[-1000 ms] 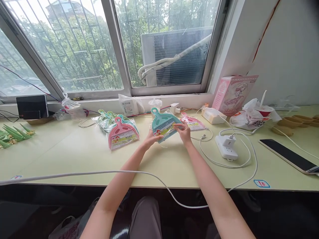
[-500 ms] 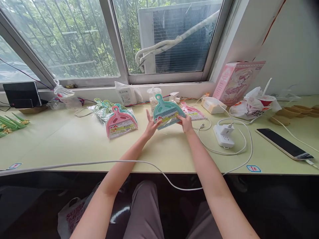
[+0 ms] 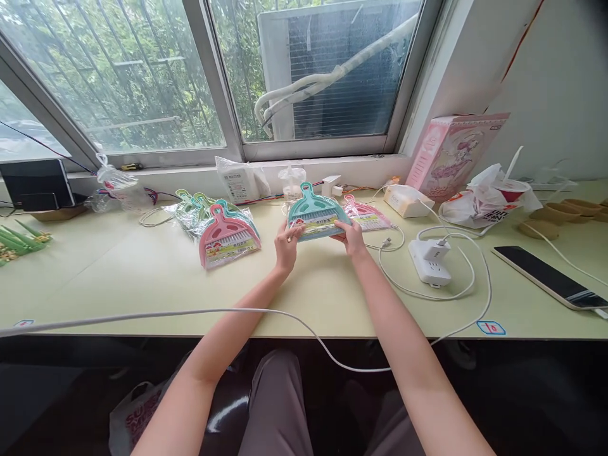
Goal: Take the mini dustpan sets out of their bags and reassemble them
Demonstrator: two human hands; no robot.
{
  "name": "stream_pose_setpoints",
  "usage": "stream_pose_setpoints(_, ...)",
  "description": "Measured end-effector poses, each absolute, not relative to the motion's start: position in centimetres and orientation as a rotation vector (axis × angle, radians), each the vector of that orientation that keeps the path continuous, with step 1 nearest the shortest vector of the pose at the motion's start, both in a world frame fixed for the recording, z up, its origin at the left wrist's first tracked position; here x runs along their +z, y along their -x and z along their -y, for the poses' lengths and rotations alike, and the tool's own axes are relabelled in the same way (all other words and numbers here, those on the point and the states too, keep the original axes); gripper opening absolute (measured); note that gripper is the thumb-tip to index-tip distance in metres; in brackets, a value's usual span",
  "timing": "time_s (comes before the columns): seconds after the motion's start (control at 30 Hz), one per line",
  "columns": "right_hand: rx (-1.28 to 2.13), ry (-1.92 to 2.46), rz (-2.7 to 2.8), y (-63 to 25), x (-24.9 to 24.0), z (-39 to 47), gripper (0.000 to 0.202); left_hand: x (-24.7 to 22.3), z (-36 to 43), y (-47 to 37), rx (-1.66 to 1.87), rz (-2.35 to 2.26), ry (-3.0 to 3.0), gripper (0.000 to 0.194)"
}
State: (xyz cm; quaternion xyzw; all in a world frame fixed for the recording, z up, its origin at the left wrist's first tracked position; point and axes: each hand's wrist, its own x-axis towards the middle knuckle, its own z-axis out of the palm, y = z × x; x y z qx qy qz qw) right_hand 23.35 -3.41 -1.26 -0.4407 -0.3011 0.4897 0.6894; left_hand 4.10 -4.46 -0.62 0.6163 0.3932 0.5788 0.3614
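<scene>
A teal dustpan and brush set [image 3: 316, 206] in clear wrapping is held up over the table, its printed label facing me. My left hand [image 3: 287, 246] grips its lower left corner, fingers curled at the edge. On the lower right corner, my right hand [image 3: 350, 235] is closed with the thumb across the front. To the left, a pink dustpan set [image 3: 228, 239] lies on top of a pile with green and teal sets [image 3: 190, 212]. Another pink dustpan set [image 3: 365, 214] lies just behind my right hand.
A white power strip [image 3: 429, 263] with looping cables sits right of my arm, near a phone [image 3: 551, 275]. A white cable [image 3: 190, 312] crosses over my forearms. Behind stand a tissue box [image 3: 406, 201], a pink box [image 3: 458, 155] and a bagged cup [image 3: 484, 196].
My left hand has shifted from spread fingers to a curled grip on the set's left corner. The teal set has tilted more level and moved slightly left.
</scene>
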Motion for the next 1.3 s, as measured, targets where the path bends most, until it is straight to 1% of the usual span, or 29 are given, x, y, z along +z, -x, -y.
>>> stream_pose_setpoints(0.07,1.138,0.981,0.719,-23.2,-1.1,3.6,0.025,-0.8,4.3,-4.0,1.518,-1.018,-1.442,0.03)
stream_pose_setpoints(0.1,1.152,0.981,0.735,-23.2,-1.0,3.7,0.025,-0.9,4.2,-4.0,1.509,-1.019,-1.378,0.036)
stream_pose_setpoints(0.2,1.15,0.964,0.758,-23.1,-1.2,3.8,0.026,-1.2,3.5,-3.8,1.485,-1.036,-1.21,0.067)
stream_pose_setpoints(0.23,1.138,0.956,0.758,-23.1,-1.3,3.8,0.026,-1.2,3.2,-3.7,1.463,-1.048,-1.152,0.075)
stream_pose_setpoints(0.27,1.128,0.949,0.758,-23.1,-1.4,3.7,0.027,-1.2,2.8,-3.6,1.422,-1.058,-1.099,0.077)
stream_pose_setpoints(0.3,1.121,0.943,0.76,-23.2,-1.6,3.7,0.028,-1.1,2.4,-3.5,1.365,-1.065,-1.059,0.072)
stream_pose_setpoints(0.4,1.13,0.916,0.788,-23.7,-1.8,3.8,0.033,-0.4,2.0,-3.0,1.197,-1.041,-1.059,0.042)
stream_pose_setpoints(0.43,1.145,0.897,0.819,-23.9,-1.8,4.0,0.035,-0.2,2.2,-2.7,1.186,-1.025,-1.094,0.035)
stream_pose_setpoints(0.47,1.167,0.873,0.865,-24.0,-1.8,4.1,0.037,0.0,2.6,-2.4,1.195,-1.013,-1.133,0.033)
stream_pose_setpoints(0.57,1.232,0.849,1.061,-23.9,-1.4,4.7,0.039,0.2,5.1,-0.7,1.271,-0.991,-1.241,0.038)
stream_pose_setpoints(0.67,1.241,0.96,1.271,-22.3,-1.2,5.4,0.037,-0.5,8.3,3.0,1.369,-1.023,-1.281,0.044)
stream_pose_setpoints(0.73,1.247,0.998,1.441,-20.8,-1.4,5.7,0.041,-1.4,10.1,6.6,1.408,-1.123,-1.242,0.046)
stream_pose_setpoints(0.8,1.23,0.999,1.592,-19.6,-1.8,5.8,0.046,-2.3,11.0,10.8,1.411,-1.298,-1.196,0.044)
stream_pose_setpoints(0.87,1.133,1.051,1.67,-19.0,-2.4,5.6,0.043,-2.7,10.9,14.6,1.393,-1.513,-1.157,0.031)
stream_pose_setpoints(0.93,0.966,1.152,1.685,-19.3,-2.9,5.0,0.032,-2.7,10.0,17.3,1.397,-1.825,-1.144,0.019)
stream_pose_setpoints(1.03,0.686,1.273,1.627,-20.8,-3.4,4.2,0.023,-2.0,8.0,19.0,1.283,-2.28,-1.28,0.018)
stream_pose_setpoints(1.1,0.466,1.363,1.527,-22.0,-3.6,3.9,0.025,-1.6,6.8,18.8,1.108,-2.503,-1.402,0.021)
stream_pose_setpoints(1.17,0.237,1.473,1.405,-23.2,-3.6,3.9,0.028,-1.5,6.1,18.2,1.016,-2.617,-1.476,0.029)
stream_pose_setpoints(1.3,-0.086,1.725,1.11,-25.7,-3.7,3.8,0.037,-2.0,5.6,16.7,1.118,-2.635,-1.436,0.051)
